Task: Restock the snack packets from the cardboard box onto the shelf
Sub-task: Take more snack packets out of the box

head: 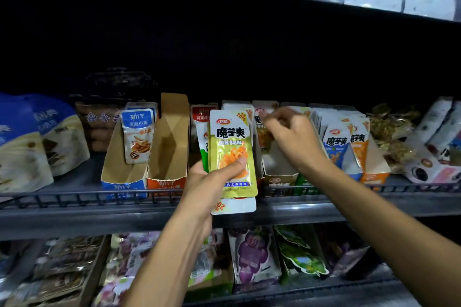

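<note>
In front of the middle shelf (pixel 299 209), a small stack of packets (pixel 233 154) stands upright in the left hand (pixel 212 182), the yellow one facing out with the thumb pressed across its lower half and the fingers (pixel 197 169) wrapped behind; a second packet pokes out underneath, upside down by the look of its print, and a green edge shows at the left. The right hand (pixel 291 137) is up over the open display box (pixel 277 169) just beside the stack, fingers (pixel 270 121) curled close together at the packet tops there — whether they pinch one or only part the row, I can't tell. Out to the right, blue and orange packets (pixel 346 144) fill their boxes; to the left sits an empty box (pixel 169 142), then a nearly empty one with a single blue packet (pixel 137 134). The cardboard box of stock is not in view. The risk from here looks like the loose bottom packet slipping out of that one-handed hold and dropping to the lower shelf, or flavours landing in the wrong box, since the fronts are crowded and dim.
</note>
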Demonstrator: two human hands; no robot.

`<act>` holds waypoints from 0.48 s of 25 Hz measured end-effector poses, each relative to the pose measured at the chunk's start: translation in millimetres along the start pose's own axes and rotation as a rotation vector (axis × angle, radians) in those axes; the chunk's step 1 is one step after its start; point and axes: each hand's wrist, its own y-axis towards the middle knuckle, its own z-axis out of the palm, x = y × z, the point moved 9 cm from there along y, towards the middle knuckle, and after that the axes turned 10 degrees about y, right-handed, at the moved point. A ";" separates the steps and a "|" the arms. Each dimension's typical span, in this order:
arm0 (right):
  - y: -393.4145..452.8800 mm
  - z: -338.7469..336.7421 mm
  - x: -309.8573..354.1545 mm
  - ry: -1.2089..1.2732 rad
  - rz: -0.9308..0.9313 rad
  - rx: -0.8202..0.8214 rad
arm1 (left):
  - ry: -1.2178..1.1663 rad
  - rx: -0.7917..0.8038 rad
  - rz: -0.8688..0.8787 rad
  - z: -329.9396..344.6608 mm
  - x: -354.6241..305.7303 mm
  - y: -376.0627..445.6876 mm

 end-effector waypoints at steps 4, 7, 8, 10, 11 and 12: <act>-40.1 29.1 -5.9 0.067 0.185 0.225 | 0.128 -0.029 0.075 8.7 -2.0 -5.7; -38.7 14.9 -10.9 0.331 0.327 0.132 | 0.080 0.000 0.062 12.1 -0.3 -10.9; -38.1 9.5 -15.0 0.420 0.386 0.103 | 0.048 0.001 0.044 11.5 0.5 -11.3; -36.3 -1.3 -22.9 0.523 0.466 0.064 | 0.015 -0.013 0.029 8.4 1.3 -11.0; -35.2 -5.0 -24.5 0.549 0.473 0.059 | 0.010 -0.021 0.024 6.9 2.0 -10.2; -32.7 -8.5 -25.3 0.557 0.464 0.049 | 0.004 -0.033 0.016 5.1 3.0 -9.5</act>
